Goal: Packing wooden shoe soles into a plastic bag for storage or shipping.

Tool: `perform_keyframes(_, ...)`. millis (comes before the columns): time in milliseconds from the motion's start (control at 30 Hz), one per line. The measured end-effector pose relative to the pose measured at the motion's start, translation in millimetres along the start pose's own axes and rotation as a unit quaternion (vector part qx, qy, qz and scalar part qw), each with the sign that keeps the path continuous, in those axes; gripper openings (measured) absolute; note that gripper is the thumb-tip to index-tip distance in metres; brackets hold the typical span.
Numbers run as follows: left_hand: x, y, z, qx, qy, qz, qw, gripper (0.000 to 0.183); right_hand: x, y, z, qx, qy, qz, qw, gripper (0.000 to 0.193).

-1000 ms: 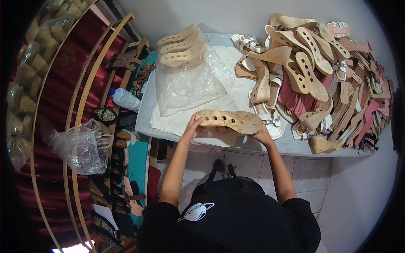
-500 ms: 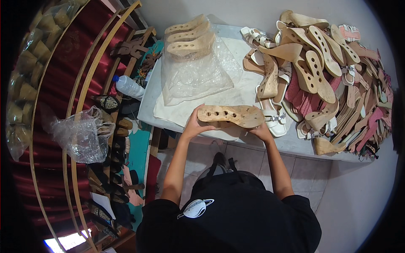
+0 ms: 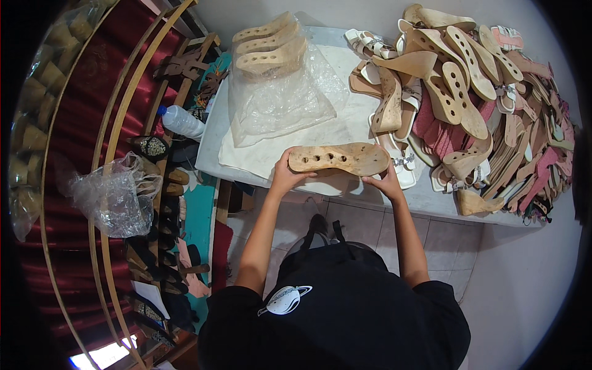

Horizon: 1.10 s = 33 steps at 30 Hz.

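Observation:
A wooden wedge shoe sole (image 3: 340, 160) with a row of dark holes is held lengthwise at the table's near edge. My left hand (image 3: 287, 177) grips its left end, and my right hand (image 3: 386, 184) grips the right end from below. Beneath it, a second edge of wood shows; I cannot tell whether that is the same sole or another. Beyond, a clear plastic bag (image 3: 280, 111) lies on a white sheet (image 3: 246, 153), with several similar wooden soles (image 3: 269, 46) in its far end. White sandals (image 3: 404, 161) lie right beside my right hand.
On the right, wooden wedge soles (image 3: 464, 102), sandals and pink and tan pieces (image 3: 524, 169) are piled on the grey table (image 3: 213, 161). A rack of shoes (image 3: 161, 246), a water bottle (image 3: 182, 123) and a crumpled plastic bag (image 3: 123, 196) are on the left.
The view has shifted slightly, and the table sits a little higher in it. My right thumb now shows along the sole's near edge. Both hands keep their hold.

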<state>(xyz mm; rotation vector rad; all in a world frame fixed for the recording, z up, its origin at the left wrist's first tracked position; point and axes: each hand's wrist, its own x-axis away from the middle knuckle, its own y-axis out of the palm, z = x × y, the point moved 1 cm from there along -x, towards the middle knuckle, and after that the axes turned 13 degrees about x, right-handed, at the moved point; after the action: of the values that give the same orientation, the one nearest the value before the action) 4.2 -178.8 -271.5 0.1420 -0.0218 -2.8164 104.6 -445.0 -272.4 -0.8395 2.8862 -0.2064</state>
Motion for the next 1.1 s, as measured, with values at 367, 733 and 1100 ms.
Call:
perform_keyframes(367, 1, -4, -12, 0.026, 0.021, 0.009, 0.999, 0.068, -9, 14, 23, 0.055, 0.045, -0.061, 0.996, 0.071)
perform_keyframes(733, -3, -31, 6, -0.335, -0.019, -0.044, 0.941, 0.088, -17, 10, 53, 0.012, 0.081, -0.038, 0.996, 0.073)
perform_keyframes(1100, -49, -54, 62, -0.402, 0.181, 0.142, 0.886, 0.032, -45, 18, 32, -0.005, 0.089, -0.036, 0.995, 0.068)
